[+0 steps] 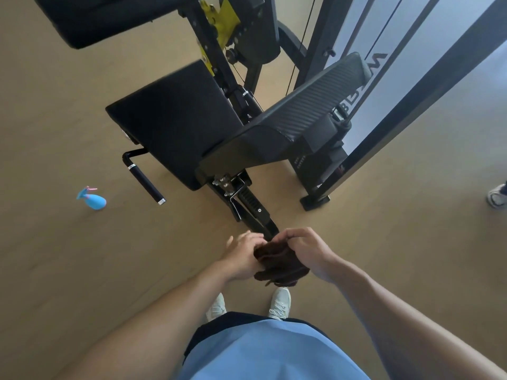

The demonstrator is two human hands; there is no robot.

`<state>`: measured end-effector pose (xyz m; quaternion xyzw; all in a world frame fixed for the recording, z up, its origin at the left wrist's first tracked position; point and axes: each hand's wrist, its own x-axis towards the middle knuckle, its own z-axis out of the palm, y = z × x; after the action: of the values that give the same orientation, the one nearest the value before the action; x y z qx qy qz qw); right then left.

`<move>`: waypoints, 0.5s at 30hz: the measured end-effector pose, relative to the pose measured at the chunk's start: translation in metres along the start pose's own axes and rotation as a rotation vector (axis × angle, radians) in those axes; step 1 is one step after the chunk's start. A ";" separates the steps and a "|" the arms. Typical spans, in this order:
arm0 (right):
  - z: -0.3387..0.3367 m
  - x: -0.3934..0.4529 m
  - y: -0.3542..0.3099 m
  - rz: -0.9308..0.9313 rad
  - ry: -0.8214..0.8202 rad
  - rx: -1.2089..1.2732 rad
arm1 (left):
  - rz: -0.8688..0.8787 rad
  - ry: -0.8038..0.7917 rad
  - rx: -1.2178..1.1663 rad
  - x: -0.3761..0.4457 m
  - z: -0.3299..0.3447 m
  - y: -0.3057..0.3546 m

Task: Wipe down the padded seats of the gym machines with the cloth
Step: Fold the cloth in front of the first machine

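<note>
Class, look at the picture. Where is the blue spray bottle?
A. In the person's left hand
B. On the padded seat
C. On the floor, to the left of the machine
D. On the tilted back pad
C: the blue spray bottle lies on the floor, apart from the padded seat, while both hands hold the dark cloth.

Head view, steeply down, near.
</note>
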<state>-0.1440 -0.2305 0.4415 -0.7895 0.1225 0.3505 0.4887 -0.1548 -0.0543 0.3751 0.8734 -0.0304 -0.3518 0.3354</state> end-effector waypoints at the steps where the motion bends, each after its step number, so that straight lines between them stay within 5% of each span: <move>1: -0.008 -0.001 -0.002 0.002 -0.035 0.030 | 0.002 -0.052 0.071 0.004 0.001 -0.002; 7: -0.051 -0.005 -0.002 0.043 -0.437 0.037 | -0.018 0.220 -0.010 0.004 0.007 -0.020; 11: -0.054 -0.001 0.005 0.005 -0.301 -0.276 | 0.124 0.477 0.185 -0.001 0.007 -0.027; 15: -0.064 0.008 0.011 0.022 -0.096 -0.442 | 0.167 0.572 0.222 -0.003 0.000 -0.035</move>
<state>-0.1159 -0.2898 0.4464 -0.8586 0.0278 0.4110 0.3051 -0.1638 -0.0260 0.3559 0.9627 -0.0447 -0.0576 0.2607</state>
